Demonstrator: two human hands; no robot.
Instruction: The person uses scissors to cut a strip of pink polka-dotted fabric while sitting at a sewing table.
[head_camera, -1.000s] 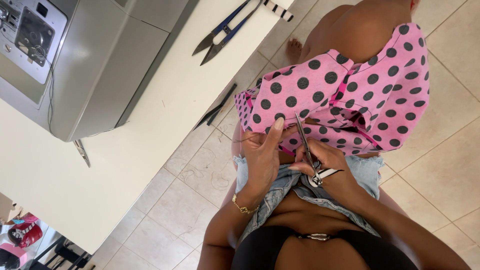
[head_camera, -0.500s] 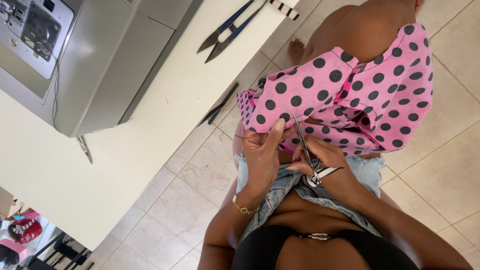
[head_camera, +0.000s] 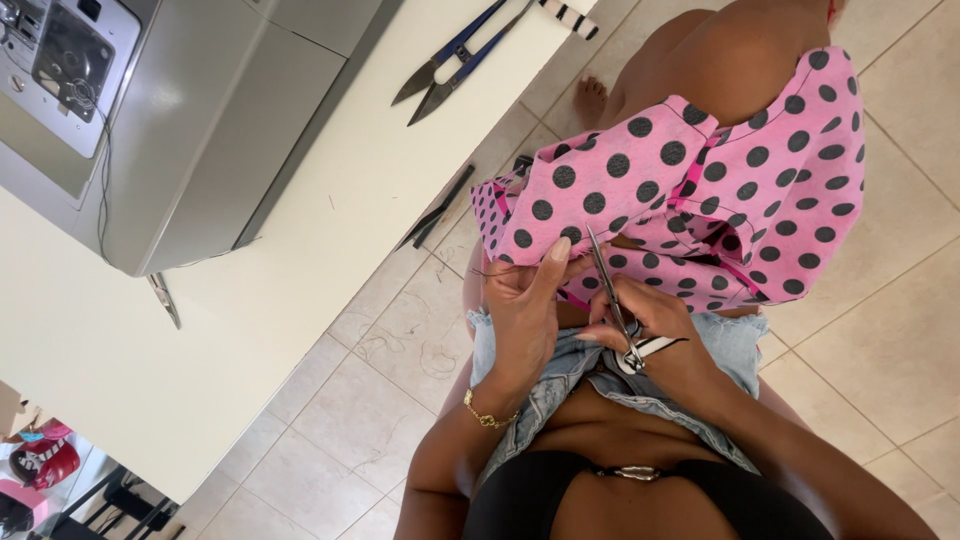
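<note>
Head view, left hand (head_camera: 520, 310) pinching polka-dot fabric (head_camera: 700, 190), right hand (head_camera: 655, 325) closed around thread snips (head_camera: 612, 295)

Pink cotton fabric with dark grey polka dots (head_camera: 700, 190), lay crumpled and folded across the lap, edge pinched, slim silver metal thread snips (head_camera: 612, 295), blades pointed up at that pinched edge, touching it

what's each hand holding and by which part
Left hand pinches the pink polka-dot fabric at its near edge. Right hand grips small thread snips by the handle end, blades toward the fabric.
</note>
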